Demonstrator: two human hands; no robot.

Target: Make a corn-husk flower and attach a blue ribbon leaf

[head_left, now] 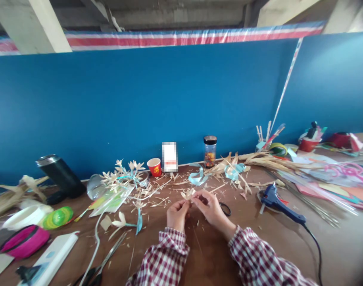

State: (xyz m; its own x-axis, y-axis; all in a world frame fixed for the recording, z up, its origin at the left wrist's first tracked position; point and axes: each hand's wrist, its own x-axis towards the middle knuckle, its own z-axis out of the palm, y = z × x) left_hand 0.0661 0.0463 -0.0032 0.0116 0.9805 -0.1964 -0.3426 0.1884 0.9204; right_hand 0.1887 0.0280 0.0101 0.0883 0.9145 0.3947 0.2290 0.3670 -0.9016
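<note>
Near the middle of the brown table, a small pale flower of dried husk (187,194) stands up between my hands. My left hand (177,214) pinches it low down, fingers closed. My right hand (211,208) comes in from the other side, thumb and fingers closed at the petals' right edge; my fingers hide the flower's base. A black ring-shaped thing (225,208) lies just right of my right hand. To the left lies a finished-looking husk flower with a blue-wrapped stem (124,223). Behind it are several more husk flowers (130,171) in a bunch.
Scissors (112,248) and a white cable (97,234) lie left. A blue glue gun (281,204) rests right, its cord trailing forward. A red paper cup (154,167), a lidded jar (210,153) and blue ribbon (199,177) stand or lie behind, among husk scraps. A dark flask (60,174) leans at left.
</note>
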